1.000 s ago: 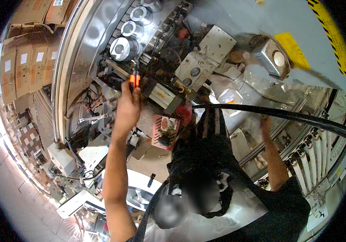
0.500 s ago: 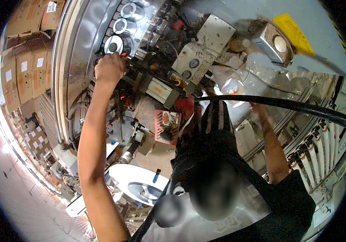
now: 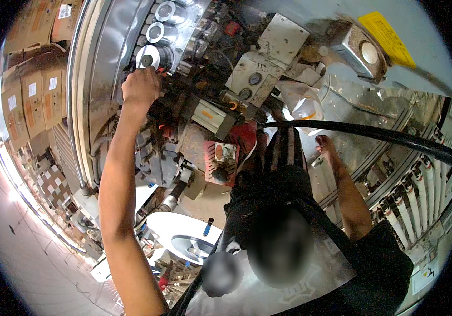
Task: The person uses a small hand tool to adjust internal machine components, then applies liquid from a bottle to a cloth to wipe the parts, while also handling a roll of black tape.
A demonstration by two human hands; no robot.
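Orange item [image 3: 160, 70] mostly hidden by left fingers [image 3: 155, 79]

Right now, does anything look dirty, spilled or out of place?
Yes: the pale gauge box is spotted with dark grime, and the silver housing to its right has brown residue along its edge. Crumpled clear plastic nearby looks like stray wrapping.

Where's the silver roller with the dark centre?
Head view, upper left: the silver roller sits just beyond the left hand, at the near end of its row.
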